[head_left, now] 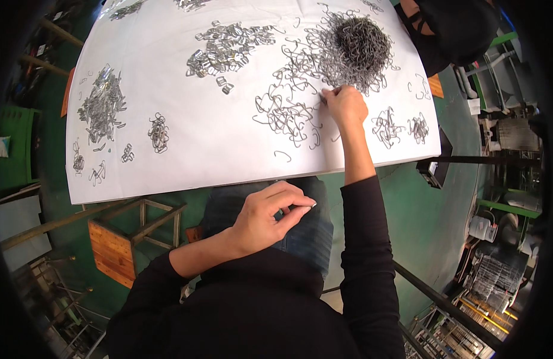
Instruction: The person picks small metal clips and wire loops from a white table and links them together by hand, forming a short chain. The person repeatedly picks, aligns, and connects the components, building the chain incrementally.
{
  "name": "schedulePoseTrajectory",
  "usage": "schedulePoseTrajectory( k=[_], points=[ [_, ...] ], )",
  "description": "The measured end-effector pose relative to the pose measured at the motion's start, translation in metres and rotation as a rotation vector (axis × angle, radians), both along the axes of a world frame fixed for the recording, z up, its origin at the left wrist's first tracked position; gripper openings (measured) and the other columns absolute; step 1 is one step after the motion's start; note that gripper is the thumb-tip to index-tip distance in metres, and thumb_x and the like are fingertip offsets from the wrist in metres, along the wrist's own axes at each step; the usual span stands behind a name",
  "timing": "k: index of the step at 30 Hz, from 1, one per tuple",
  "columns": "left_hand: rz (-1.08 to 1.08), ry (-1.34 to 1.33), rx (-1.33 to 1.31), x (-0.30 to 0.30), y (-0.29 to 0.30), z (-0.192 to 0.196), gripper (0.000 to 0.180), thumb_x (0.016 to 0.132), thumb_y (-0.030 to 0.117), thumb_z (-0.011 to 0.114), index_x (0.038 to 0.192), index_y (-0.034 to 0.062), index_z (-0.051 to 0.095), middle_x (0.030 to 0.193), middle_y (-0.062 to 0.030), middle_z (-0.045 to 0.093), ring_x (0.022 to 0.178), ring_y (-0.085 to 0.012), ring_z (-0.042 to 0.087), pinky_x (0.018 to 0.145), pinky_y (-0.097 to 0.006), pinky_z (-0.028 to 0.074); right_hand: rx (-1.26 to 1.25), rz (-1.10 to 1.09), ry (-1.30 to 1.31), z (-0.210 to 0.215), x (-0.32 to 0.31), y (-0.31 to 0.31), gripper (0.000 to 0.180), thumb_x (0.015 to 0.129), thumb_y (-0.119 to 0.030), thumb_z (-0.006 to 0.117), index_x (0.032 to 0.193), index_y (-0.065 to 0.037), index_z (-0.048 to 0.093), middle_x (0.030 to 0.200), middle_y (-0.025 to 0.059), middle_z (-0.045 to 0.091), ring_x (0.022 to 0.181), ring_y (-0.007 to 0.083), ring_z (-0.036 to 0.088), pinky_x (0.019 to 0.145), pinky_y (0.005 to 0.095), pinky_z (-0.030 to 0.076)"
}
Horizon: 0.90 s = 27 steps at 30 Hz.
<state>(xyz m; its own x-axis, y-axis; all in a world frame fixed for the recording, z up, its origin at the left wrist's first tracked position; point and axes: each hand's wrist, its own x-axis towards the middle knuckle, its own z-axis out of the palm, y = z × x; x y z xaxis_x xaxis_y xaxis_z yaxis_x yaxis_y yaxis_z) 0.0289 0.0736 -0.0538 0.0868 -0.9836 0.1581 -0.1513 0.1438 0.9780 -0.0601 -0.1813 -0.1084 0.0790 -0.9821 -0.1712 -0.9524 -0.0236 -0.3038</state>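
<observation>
Over my lap, just off the table's near edge, my left hand [270,212] is closed in a pinch. A small shiny metal piece [313,205] shows at its fingertips; its exact shape is too small to tell. My right hand [347,107] reaches onto the table with thumb and fingers pinched together at a bent wire hook [322,96]. Left of that hand lies a loose spread of wire hooks [286,116]. Just beyond it rises a dense dark heap of hooks [363,45]. Flat shiny metal clips [222,51] lie in a pile farther left.
The white-covered table [216,137] also bears a pile of thin metal pieces [103,107] at left and small hook clusters [387,127] at right. A wooden stool [112,251] stands at lower left. Another person in dark clothing [462,30] is at the far right corner.
</observation>
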Motion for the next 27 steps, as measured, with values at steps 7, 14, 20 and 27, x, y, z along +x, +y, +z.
schedulePoseTrajectory(
  k=[7, 14, 20, 27],
  points=[
    [0.066, -0.018, -0.053, 0.001, 0.001, -0.004, 0.019, 0.08, -0.006, 0.067, 0.097, 0.0035, 0.068, 0.09, -0.0061, 0.063, 0.066, -0.0121, 0.061, 0.057, -0.025, 0.048, -0.026, 0.2, -0.289, -0.001, -0.013, 0.013, 0.023, 0.088, -0.019, 0.063, 0.094, 0.003, 0.061, 0.078, 0.0119, 0.066, 0.076, 0.0293, 0.065, 0.07, 0.0402, 0.051],
    [0.066, -0.063, -0.02, 0.002, 0.004, -0.007, 0.018, 0.081, -0.008, 0.067, 0.097, 0.0003, 0.068, 0.091, -0.0099, 0.065, 0.078, -0.0138, 0.065, 0.067, -0.024, 0.055, 0.198, 0.076, -1.272, 0.053, -0.062, 0.139, 0.012, 0.089, -0.005, 0.063, 0.094, 0.001, 0.052, 0.082, 0.0077, 0.06, 0.068, 0.0113, 0.057, 0.055, 0.0232, 0.044],
    [0.129, 0.023, -0.003, -0.002, 0.007, -0.006, 0.016, 0.08, -0.005, 0.068, 0.093, 0.0018, 0.065, 0.089, -0.0074, 0.066, 0.078, -0.0151, 0.067, 0.067, -0.027, 0.058, 0.204, -0.104, -1.509, 0.083, -0.065, 0.222, 0.024, 0.087, 0.006, 0.063, 0.101, -0.001, 0.046, 0.088, 0.0114, 0.063, 0.072, 0.0134, 0.062, 0.064, 0.0244, 0.054],
    [0.124, 0.064, -0.024, -0.005, 0.01, -0.006, 0.016, 0.08, -0.006, 0.068, 0.093, 0.0015, 0.064, 0.089, -0.0072, 0.066, 0.079, -0.0149, 0.067, 0.069, -0.027, 0.058, 0.052, -0.088, -1.53, 0.067, -0.056, 0.229, 0.023, 0.086, 0.01, 0.061, 0.095, -0.002, 0.044, 0.09, 0.0141, 0.062, 0.072, 0.0137, 0.062, 0.066, 0.026, 0.054]
  ],
)
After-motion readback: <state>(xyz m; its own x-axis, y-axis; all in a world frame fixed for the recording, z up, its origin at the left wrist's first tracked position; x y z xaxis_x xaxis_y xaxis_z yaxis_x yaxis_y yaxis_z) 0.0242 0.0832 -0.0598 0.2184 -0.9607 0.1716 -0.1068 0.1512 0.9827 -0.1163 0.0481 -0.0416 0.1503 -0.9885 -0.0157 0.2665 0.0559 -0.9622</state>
